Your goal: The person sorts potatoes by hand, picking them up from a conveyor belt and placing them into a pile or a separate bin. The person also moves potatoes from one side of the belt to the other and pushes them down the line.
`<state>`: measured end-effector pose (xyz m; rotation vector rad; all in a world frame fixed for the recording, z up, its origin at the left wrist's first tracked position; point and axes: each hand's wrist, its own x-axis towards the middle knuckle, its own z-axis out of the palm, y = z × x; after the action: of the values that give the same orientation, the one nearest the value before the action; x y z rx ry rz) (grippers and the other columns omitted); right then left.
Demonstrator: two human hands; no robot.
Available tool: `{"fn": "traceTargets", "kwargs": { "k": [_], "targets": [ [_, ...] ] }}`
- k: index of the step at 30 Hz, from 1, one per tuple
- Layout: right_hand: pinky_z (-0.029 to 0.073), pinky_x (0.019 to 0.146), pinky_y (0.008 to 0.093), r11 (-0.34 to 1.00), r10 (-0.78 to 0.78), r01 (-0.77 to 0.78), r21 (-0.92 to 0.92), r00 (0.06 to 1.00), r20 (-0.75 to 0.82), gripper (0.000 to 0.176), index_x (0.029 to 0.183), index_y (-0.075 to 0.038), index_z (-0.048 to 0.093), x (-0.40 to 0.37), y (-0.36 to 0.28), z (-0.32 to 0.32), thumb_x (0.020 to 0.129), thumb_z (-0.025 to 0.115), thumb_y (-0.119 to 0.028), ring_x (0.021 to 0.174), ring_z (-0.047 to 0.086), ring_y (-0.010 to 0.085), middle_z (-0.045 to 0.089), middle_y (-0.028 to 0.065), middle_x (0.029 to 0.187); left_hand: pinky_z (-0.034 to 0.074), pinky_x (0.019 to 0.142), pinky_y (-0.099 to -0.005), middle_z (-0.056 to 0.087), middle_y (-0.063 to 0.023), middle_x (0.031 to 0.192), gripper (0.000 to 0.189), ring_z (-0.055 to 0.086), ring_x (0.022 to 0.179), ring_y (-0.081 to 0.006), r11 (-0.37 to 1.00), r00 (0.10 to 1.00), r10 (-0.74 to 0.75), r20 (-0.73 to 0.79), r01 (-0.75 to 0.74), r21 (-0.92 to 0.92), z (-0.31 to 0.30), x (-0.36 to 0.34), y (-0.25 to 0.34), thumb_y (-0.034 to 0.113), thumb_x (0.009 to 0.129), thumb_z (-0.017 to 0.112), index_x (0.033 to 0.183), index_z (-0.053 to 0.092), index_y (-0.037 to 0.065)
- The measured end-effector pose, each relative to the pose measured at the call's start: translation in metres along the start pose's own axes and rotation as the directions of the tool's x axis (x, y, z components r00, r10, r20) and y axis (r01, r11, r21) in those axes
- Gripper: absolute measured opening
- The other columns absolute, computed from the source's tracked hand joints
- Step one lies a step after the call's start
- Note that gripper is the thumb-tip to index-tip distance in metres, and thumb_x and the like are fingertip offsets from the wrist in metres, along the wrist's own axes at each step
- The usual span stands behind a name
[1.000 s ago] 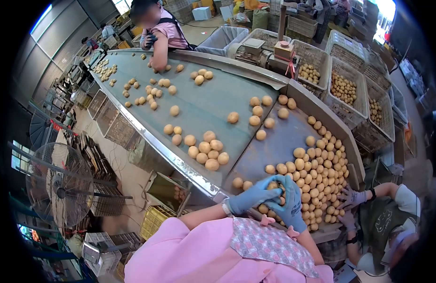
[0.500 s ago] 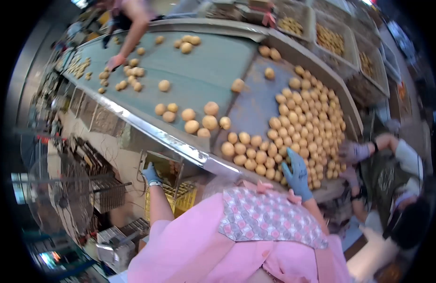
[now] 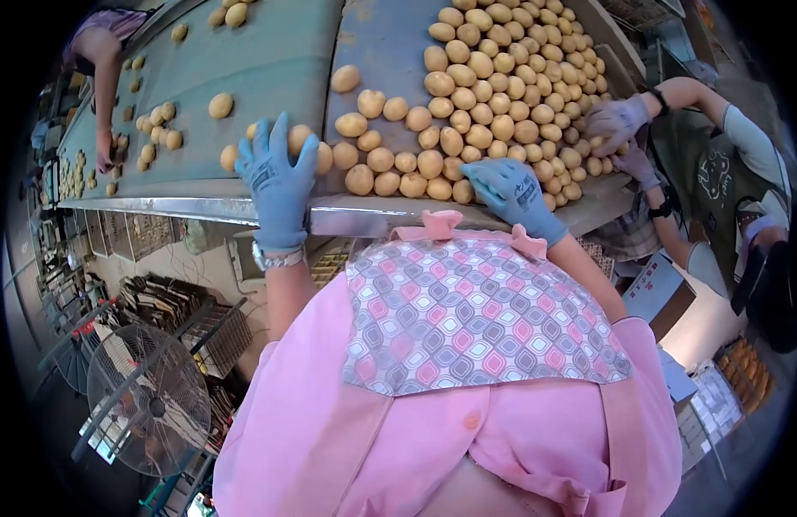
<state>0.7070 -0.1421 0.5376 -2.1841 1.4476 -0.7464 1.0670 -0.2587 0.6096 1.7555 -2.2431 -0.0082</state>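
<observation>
Many round potatoes (image 3: 480,65) crowd the grey surface at the end of the green belt (image 3: 269,52). My left hand (image 3: 278,172), in a blue glove, is over the belt's near edge with its fingers spread, palm down. A few potatoes (image 3: 299,138) lie beside and partly behind its fingers. My right hand (image 3: 510,191), also gloved in blue, rests at the near edge of the pile. Its fingers are stretched out and touch potatoes there, with none visibly gripped. Between my hands a row of potatoes (image 3: 387,183) lies along the metal rim (image 3: 355,220).
At the right, a co-worker's gloved hands (image 3: 618,121) touch the pile. Another person's arm (image 3: 105,103) reaches over the belt at the far left. A large fan (image 3: 149,401) and racks (image 3: 222,336) stand below left. A raised side wall (image 3: 614,34) bounds the pile.
My left hand has come up from beside the belt to over its edge. My right hand has turned and lies lower on the pile's near side. The view has shifted closer and rotated.
</observation>
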Motion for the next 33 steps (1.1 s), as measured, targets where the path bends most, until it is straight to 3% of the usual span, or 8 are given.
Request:
{"fn": "traceTargets", "kwargs": {
  "k": [4, 11, 18, 26, 29, 30, 31, 33],
  "targets": [
    [0.053, 0.084, 0.0369, 0.976, -0.218, 0.216, -0.035, 0.974, -0.07, 0.028, 0.118, -0.013, 0.073, 0.056, -0.007, 0.015, 0.091, 0.069, -0.014, 0.101, 0.07, 0.022, 0.075, 0.0042, 0.114, 0.044, 0.112, -0.0474, 0.058, -0.0227, 0.145, 0.041, 0.057, 0.133, -0.0376, 0.855, 0.964, -0.16, -0.214, 0.027, -0.518, -0.004, 0.013, 0.012, 0.013, 0.099, 0.066, 0.137, 0.065, -0.001],
    [0.051, 0.077, 0.0344, 0.914, -0.11, 0.215, -0.344, 0.947, 0.301, 0.028, 0.121, -0.019, 0.067, 0.146, -0.049, 0.069, 0.096, 0.057, -0.012, 0.097, 0.064, 0.0208, 0.067, 0.0026, 0.111, 0.044, 0.112, -0.0447, 0.061, -0.0197, 0.141, 0.038, 0.058, 0.131, -0.0328, 0.771, 0.906, -0.321, -0.277, 0.08, -0.631, -0.016, 0.007, -0.004, 0.009, 0.1, 0.06, 0.135, 0.065, -0.005],
    [0.053, 0.072, 0.0339, 0.676, -0.613, 0.645, -0.355, 0.761, 0.215, 0.007, 0.094, -0.021, 0.065, 0.144, -0.035, -0.004, 0.09, 0.064, -0.015, 0.088, 0.064, 0.0167, 0.06, -0.0016, 0.088, 0.044, 0.113, -0.0402, 0.062, -0.0149, 0.144, 0.038, 0.057, 0.132, -0.026, 0.598, 0.884, -0.427, -0.192, 0.117, -0.793, -0.019, 0.008, -0.006, 0.015, 0.108, 0.057, 0.14, 0.061, -0.005],
    [0.059, 0.078, 0.0363, 0.854, -0.209, -0.061, -0.516, 0.868, -0.45, 0.037, 0.132, -0.003, 0.067, 0.223, 0.064, -0.147, 0.101, 0.072, -0.023, 0.086, 0.069, 0.0281, 0.074, 0.0124, 0.108, 0.044, 0.114, -0.0438, 0.062, -0.0178, 0.143, 0.035, 0.057, 0.134, -0.0311, 0.661, 0.883, -0.403, -0.242, 0.098, -0.744, -0.019, 0.012, -0.025, 0.009, 0.105, 0.057, 0.136, 0.064, -0.005],
    [0.059, 0.078, 0.038, 0.852, -0.336, 0.292, -0.434, 0.941, -0.027, 0.034, 0.121, -0.013, 0.072, 0.164, 0.026, -0.048, 0.088, 0.073, -0.009, 0.092, 0.073, 0.0278, 0.075, 0.0109, 0.116, 0.043, 0.115, -0.0435, 0.061, -0.0174, 0.144, 0.036, 0.056, 0.135, -0.0311, 0.663, 0.876, -0.4, -0.27, 0.074, -0.745, -0.018, 0.003, -0.034, 0.009, 0.106, 0.055, 0.138, 0.063, -0.004],
    [0.056, 0.074, 0.0404, 0.891, -0.024, 0.16, -0.426, 0.951, 0.307, 0.022, 0.111, -0.015, 0.071, 0.154, -0.009, -0.033, 0.092, 0.065, -0.007, 0.091, 0.071, 0.0242, 0.072, 0.0074, 0.101, 0.043, 0.115, -0.0435, 0.061, -0.0175, 0.145, 0.036, 0.056, 0.136, -0.0312, 0.627, 0.869, -0.416, -0.268, 0.061, -0.777, -0.015, 0.001, -0.039, 0.009, 0.106, 0.055, 0.139, 0.063, -0.004],
    [0.057, 0.073, 0.0408, 0.874, -0.405, 0.375, -0.31, 0.914, -0.035, 0.017, 0.105, -0.017, 0.072, 0.135, 0.001, -0.004, 0.092, 0.065, -0.008, 0.091, 0.072, 0.0226, 0.072, 0.0069, 0.099, 0.042, 0.116, -0.0435, 0.06, -0.0176, 0.146, 0.037, 0.056, 0.136, -0.0313, 0.596, 0.862, -0.432, -0.263, 0.054, -0.801, -0.012, 0.003, -0.041, 0.01, 0.106, 0.055, 0.139, 0.062, -0.003],
    [0.058, 0.074, 0.04, 0.926, -0.252, 0.201, -0.321, 0.959, -0.126, 0.017, 0.109, -0.016, 0.07, 0.144, 0.004, -0.001, 0.095, 0.064, -0.009, 0.092, 0.071, 0.0236, 0.072, 0.0043, 0.101, 0.042, 0.116, -0.0439, 0.059, -0.0179, 0.147, 0.037, 0.055, 0.137, -0.0316, 0.584, 0.876, -0.42, -0.239, 0.059, -0.81, -0.016, 0.006, -0.043, 0.01, 0.106, 0.055, 0.14, 0.061, -0.003]
  ]
}}
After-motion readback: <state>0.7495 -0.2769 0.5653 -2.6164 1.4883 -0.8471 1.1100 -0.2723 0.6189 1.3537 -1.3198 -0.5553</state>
